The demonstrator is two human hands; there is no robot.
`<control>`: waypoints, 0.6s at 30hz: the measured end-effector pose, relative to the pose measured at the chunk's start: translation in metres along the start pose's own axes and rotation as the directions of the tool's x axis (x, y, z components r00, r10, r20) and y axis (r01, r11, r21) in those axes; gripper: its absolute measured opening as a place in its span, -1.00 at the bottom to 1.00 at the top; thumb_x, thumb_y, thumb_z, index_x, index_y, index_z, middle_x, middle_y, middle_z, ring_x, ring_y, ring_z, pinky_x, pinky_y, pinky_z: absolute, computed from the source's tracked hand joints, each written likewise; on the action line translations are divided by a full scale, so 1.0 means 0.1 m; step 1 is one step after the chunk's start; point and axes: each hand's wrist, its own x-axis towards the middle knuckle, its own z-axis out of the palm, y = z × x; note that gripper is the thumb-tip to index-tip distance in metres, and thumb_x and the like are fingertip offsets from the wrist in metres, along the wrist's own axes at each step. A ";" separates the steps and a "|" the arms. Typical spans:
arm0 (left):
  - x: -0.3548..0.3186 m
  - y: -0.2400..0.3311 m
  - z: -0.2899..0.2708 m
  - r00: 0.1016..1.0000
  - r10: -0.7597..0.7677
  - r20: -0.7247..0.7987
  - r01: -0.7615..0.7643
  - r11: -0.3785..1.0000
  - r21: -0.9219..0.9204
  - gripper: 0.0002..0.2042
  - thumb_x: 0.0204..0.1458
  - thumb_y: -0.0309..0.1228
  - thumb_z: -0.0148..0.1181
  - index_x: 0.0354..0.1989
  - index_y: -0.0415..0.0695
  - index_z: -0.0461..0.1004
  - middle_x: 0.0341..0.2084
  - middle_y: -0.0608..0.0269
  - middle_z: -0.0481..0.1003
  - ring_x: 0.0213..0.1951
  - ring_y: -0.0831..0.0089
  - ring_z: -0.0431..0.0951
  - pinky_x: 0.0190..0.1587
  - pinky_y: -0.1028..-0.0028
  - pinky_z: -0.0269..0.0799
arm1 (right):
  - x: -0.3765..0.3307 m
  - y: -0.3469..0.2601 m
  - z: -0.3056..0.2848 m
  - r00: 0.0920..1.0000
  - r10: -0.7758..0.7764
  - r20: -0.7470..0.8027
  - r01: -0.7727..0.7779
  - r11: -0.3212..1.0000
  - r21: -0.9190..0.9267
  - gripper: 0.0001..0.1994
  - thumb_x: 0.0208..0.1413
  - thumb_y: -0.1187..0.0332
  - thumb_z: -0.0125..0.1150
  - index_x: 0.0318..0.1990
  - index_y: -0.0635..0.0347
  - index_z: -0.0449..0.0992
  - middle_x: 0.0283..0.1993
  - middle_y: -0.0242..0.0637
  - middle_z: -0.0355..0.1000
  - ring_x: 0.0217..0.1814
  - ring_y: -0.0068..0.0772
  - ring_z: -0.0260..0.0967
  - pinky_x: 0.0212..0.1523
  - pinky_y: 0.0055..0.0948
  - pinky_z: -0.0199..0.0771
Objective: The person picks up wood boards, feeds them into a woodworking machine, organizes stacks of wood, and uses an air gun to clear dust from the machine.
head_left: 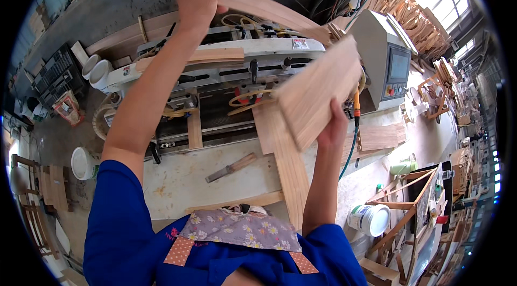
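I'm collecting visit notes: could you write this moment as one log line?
Left grip: raised at end of long wooden strip, hold unclear | Right grip: holding wooden board | Worktop: chisel-like tool lying flat

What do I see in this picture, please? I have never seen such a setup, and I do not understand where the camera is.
There is no robot here: these are a person's own bare hands. The single picture comes from a wide fisheye camera worn on the head, looking down, so straight edges bend near the rim. The right hand holds a flat wooden board, slightly blurred. The left hand is at the end of a long wooden strip; blur hides its exact grip. On the pale tabletop nearest the body lie a flat-bladed tool with a wooden handle and a long board. Behind them is a long machine with hoses, and at its right a control screen.
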 end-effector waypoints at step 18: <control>0.00 -1.75 0.97 0.778 -0.624 -0.072 0.585 0.678 0.445 -0.65 -0.16 -0.34 0.35 -0.22 -0.29 0.52 -0.18 -0.01 0.54 -0.19 0.22 0.59 -0.23 0.37 0.56 | -1.75 -0.01 -1.36 0.969 -0.070 -0.239 0.046 0.993 -0.105 -0.37 -0.04 0.50 0.22 0.22 0.36 0.13 0.14 -0.13 0.32 0.16 -0.19 0.32 0.18 -0.25 0.34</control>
